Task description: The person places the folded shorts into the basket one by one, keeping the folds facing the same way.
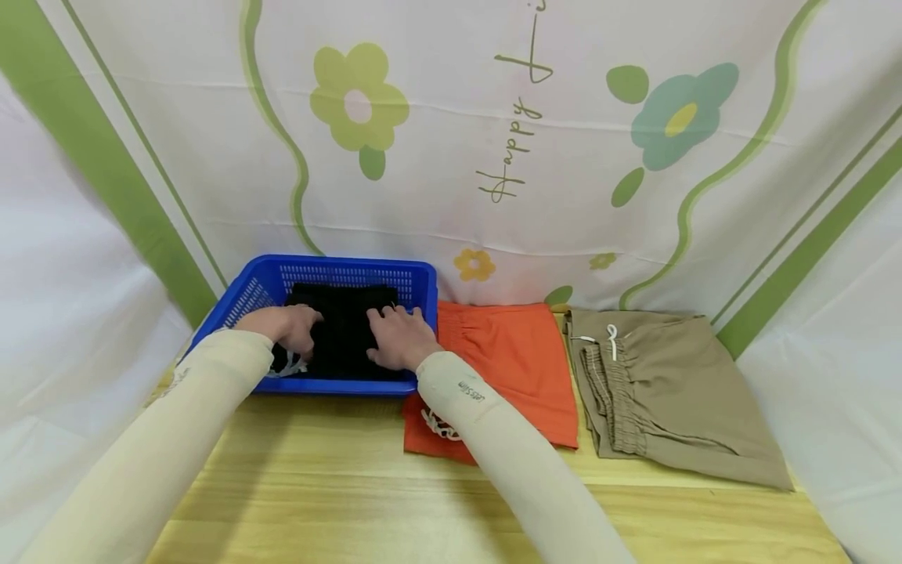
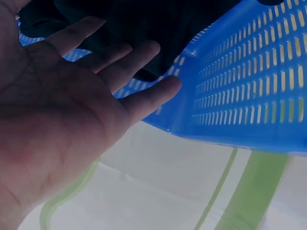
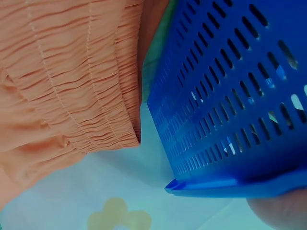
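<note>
A folded black garment [image 1: 341,333] lies inside a blue plastic basket [image 1: 359,386] on the left of the table. My left hand [image 1: 292,325] is over the garment's left side; in the left wrist view its fingers [image 2: 129,64] extend, loosely spread, beside the dark cloth. On the right side of the garment rests my right hand [image 1: 402,338], fingers spread and slightly bent. Only a blurred bit of that hand [image 3: 283,211] shows past the basket rim in the right wrist view. Neither hand visibly pinches the cloth.
Folded orange shorts [image 1: 521,360] lie against the basket's right side, partly under my right forearm. Farther right are folded khaki pants [image 1: 683,392] with a white drawstring. A flower-printed curtain [image 1: 451,157] hangs behind the wooden table [image 1: 338,501].
</note>
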### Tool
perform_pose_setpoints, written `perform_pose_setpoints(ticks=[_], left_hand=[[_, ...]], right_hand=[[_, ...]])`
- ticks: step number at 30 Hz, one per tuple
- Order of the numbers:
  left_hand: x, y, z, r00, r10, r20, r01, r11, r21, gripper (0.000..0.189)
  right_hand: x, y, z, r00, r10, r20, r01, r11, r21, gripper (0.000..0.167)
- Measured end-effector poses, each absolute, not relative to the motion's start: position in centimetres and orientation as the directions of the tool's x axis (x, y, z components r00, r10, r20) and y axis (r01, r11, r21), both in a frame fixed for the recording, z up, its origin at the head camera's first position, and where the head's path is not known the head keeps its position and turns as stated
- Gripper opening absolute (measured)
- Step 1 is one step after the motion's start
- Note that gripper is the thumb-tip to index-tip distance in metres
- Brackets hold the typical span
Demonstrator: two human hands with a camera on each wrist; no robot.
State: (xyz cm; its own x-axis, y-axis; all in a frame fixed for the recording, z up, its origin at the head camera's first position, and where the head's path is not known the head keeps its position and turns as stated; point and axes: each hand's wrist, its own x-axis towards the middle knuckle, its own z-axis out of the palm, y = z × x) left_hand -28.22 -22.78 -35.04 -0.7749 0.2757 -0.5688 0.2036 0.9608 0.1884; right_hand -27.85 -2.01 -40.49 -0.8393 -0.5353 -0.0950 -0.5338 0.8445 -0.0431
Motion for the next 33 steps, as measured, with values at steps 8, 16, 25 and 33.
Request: perform_pose_setpoints(ticks=[8, 16, 25, 33], left_hand=[[-27.6, -22.5, -34.3, -0.833, 0.31, -0.457, 0.242, 0.949, 0.203, 0.064], [-26.5, -22.4, -33.4, -0.917, 0.29, -0.273, 0.25, 0.953, 0.173, 0.057], [-25.3, -22.1, -33.4, -0.946, 0.312, -0.092, 0.295, 0.942, 0.157, 0.051], [-23.9, -20.6, -33.1, -0.936, 0.353, 0.009, 0.35, 0.926, 0.14, 0.044]], right_hand=[[-27.5, -1.3, -39.7, -0.824, -0.561, 0.08, -0.567, 0.813, -0.134, 0.047], [-26.9, -0.2, -38.5, -0.807, -0.571, 0.149, -0.588, 0.799, -0.122, 0.039], [-26.2, 2.2, -37.2, -0.769, -0.59, 0.248, -0.626, 0.773, -0.104, 0.033], [-25.2, 4.2, -36.3, -0.736, -0.597, 0.318, -0.649, 0.756, -0.083, 0.032]])
